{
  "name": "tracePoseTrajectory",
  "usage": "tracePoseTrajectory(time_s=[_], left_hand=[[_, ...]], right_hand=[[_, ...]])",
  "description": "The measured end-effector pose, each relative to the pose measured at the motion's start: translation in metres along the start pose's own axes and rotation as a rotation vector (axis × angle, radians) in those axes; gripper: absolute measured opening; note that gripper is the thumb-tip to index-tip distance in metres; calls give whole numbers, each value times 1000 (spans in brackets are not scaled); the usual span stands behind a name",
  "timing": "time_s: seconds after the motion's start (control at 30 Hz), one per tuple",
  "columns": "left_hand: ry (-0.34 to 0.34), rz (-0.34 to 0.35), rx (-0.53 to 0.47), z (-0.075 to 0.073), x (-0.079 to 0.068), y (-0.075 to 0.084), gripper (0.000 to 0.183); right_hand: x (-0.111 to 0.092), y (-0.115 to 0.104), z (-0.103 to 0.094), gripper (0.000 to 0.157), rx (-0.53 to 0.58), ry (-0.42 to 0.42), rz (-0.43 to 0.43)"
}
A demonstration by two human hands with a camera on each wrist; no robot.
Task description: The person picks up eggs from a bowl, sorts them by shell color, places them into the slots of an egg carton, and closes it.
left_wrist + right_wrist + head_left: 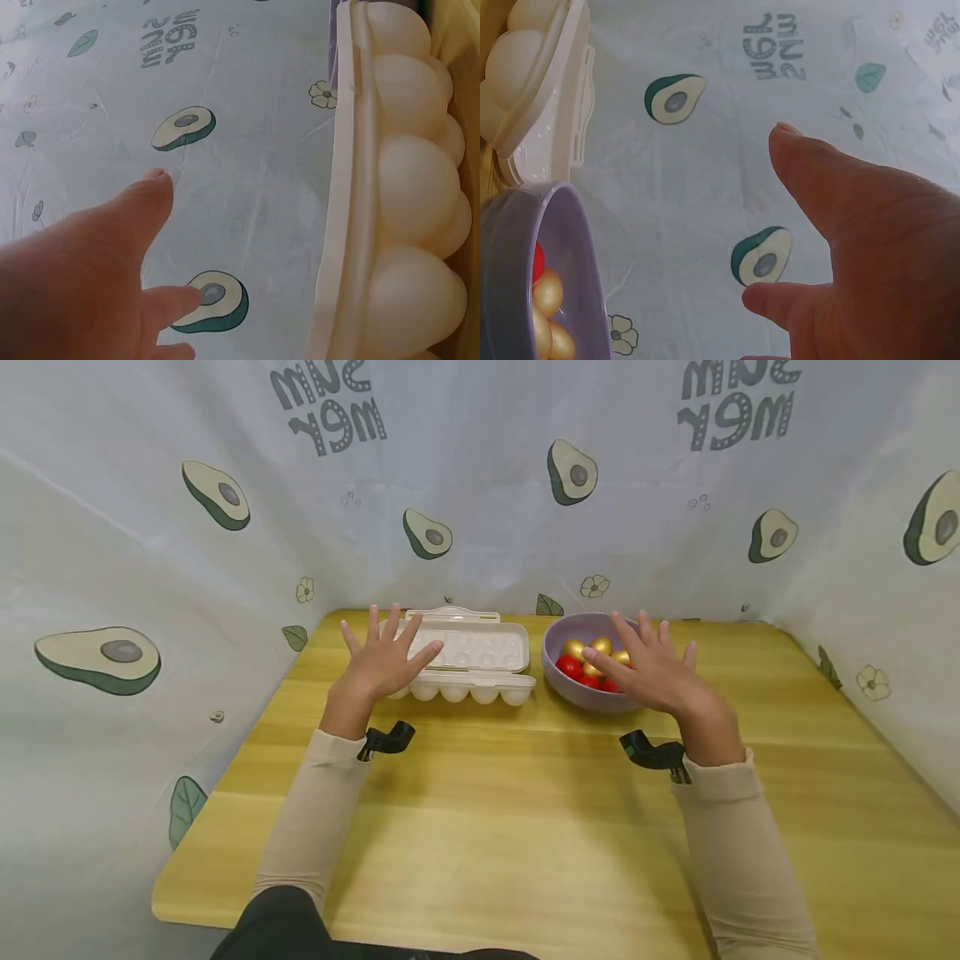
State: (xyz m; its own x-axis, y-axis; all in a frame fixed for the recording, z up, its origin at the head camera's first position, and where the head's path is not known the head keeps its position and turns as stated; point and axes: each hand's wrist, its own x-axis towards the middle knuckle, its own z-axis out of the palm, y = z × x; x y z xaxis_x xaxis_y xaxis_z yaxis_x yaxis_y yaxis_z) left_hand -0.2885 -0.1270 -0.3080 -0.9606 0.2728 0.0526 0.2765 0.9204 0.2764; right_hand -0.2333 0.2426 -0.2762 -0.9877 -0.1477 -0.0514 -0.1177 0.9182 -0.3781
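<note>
My left hand [382, 664] is raised with fingers spread, holding nothing. In the head view it overlaps the left end of a cream plastic egg carton [517, 683], whose lid [491, 647] stands open at the back. Rounded cups [416, 187] bulge from the carton's underside in the left wrist view. To the right of the carton sits a purple bowl [581, 697] with several gold eggs [573, 648] and red eggs [568, 667] inside. My right hand [660, 672], also spread and holding nothing, overlaps the bowl's right side and hides part of it.
Both objects stand near the back edge of a yellow wood-grain table [480, 827]. A pale curtain [495, 485] printed with avocados hangs behind and beside the table. Each wrist wears a small black camera mount, one at the left [390, 737], one at the right [651, 752].
</note>
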Motion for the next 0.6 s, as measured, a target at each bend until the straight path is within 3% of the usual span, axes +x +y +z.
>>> tracePoseTrajectory(time_s=[0.13,0.43,0.6], left_hand=[[-48,11,-69,1,0,-15,81],[-145,-67,-168,15,-7,-57,86],[-157,-16,-226,19,-6,-75,84]], right_hand=[[0,5,1,92,9,-2,0],[-1,16,1,91,39,-5,1],[-2,21,-9,91,42,18,0]])
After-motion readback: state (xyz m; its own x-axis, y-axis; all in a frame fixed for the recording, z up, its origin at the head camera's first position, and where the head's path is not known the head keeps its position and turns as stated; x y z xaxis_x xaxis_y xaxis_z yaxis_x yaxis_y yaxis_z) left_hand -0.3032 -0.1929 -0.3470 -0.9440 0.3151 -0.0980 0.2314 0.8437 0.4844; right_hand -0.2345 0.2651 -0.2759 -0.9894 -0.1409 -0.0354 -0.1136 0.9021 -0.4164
